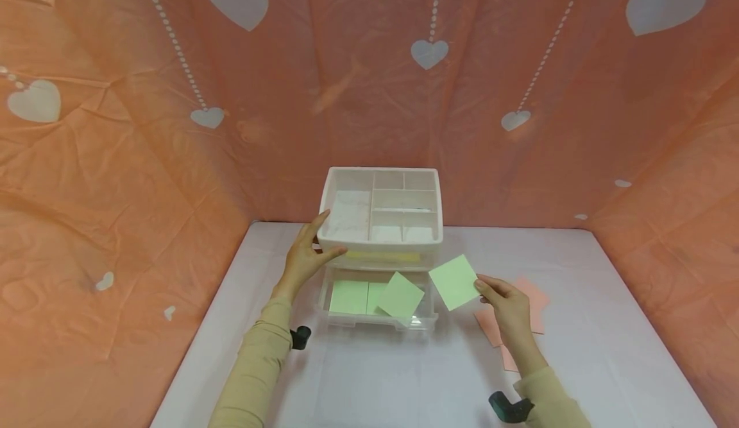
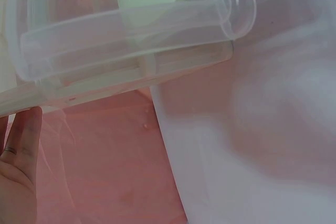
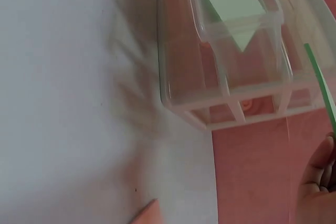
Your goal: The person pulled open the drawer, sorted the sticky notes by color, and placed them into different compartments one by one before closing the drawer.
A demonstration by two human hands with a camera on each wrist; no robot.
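Observation:
In the head view, a white drawer organizer (image 1: 381, 248) has its clear lower drawer (image 1: 378, 319) pulled out. Several light green sticky notes (image 1: 349, 296) lie inside, one turned askew on top. My left hand (image 1: 303, 261) rests against the organizer's front left corner, thumb along the front and fingers extended at the side. Straight fingers (image 2: 23, 135) touch its edge in the left wrist view. My right hand (image 1: 508, 306) pinches a light green sticky note (image 1: 456, 282) by its right corner, just right of the drawer. The note (image 3: 320, 82) appears edge-on in the right wrist view.
Salmon-pink sticky notes (image 1: 534, 306) lie on the white table (image 1: 369, 383) beneath and beside my right hand. The organizer's top tray (image 1: 352, 216) is divided into compartments. An orange curtain (image 1: 358, 94) with white hearts stands behind and at both sides.

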